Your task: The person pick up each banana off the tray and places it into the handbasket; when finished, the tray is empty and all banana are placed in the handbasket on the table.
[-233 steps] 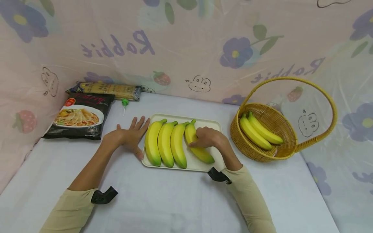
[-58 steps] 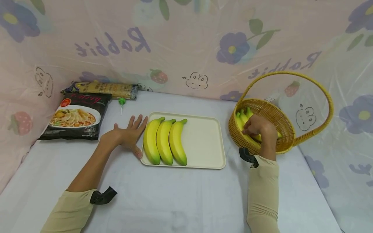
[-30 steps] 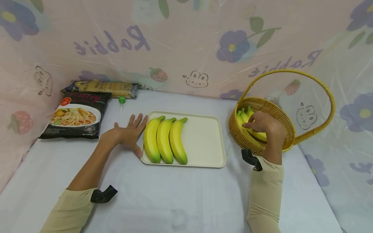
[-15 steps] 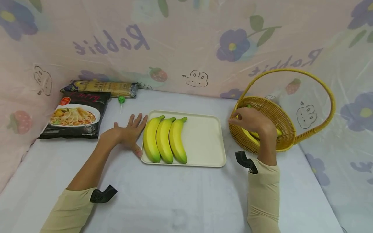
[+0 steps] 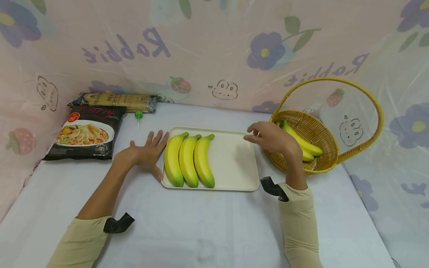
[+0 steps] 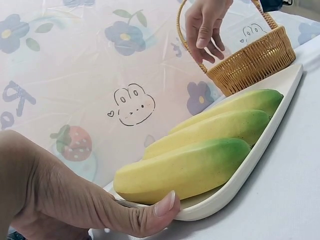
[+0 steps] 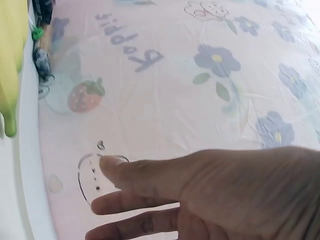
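Bananas [image 5: 188, 162], three of them, lie side by side on the left part of the cream tray [image 5: 234, 160], stems pointing away from us. We see the left hand [image 5: 145, 154] with its fingers spread apart, thumb against the tray's near left corner. The right hand [image 5: 273, 137] hangs between the tray and the wicker basket [image 5: 316, 130], its thumb and fingers apart and loosely bent. More bananas [image 5: 301, 141] lie in the basket; since that hand hides part of it, we cannot be sure how many. Farther left we find a black noodle packet [image 5: 85, 136], a long yellow packet [image 5: 120, 101] behind it and a green lollipop [image 5: 138, 115] nearby.
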Demonstrator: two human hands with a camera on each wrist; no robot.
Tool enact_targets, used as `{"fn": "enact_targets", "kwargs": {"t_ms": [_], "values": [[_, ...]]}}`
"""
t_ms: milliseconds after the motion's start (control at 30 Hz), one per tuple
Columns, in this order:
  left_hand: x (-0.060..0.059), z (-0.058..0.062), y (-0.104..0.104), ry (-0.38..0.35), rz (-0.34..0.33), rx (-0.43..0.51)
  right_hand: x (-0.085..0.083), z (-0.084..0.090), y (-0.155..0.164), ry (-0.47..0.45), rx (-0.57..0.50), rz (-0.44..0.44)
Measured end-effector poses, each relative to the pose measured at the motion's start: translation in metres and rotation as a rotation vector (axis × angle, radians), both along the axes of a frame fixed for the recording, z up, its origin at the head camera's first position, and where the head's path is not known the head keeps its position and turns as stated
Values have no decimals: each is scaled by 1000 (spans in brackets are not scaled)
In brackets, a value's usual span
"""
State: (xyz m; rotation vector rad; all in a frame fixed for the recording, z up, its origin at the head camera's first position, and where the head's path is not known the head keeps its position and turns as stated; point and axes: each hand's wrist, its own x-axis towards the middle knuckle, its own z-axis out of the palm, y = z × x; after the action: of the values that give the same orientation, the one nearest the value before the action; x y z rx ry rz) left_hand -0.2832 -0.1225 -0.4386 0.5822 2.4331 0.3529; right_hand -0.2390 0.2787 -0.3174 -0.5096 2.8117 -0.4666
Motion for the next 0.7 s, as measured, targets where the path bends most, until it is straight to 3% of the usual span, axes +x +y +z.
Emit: {"fn": "enact_targets", "kwargs": {"t_ms": [133,333,467,700], "values": [[1,1,0,0,2,1,-2,-7,-17,47,-30,27],[1,5,1,-6,2,-3,-3,-19,-50,150,-145,-107],[-1,4,1,-10,3,-3,-3,-29,-71,92,-126,-135],[-1,-1,-1,-16,6,4,4,-45,-97,-41,-63,-84]]}}
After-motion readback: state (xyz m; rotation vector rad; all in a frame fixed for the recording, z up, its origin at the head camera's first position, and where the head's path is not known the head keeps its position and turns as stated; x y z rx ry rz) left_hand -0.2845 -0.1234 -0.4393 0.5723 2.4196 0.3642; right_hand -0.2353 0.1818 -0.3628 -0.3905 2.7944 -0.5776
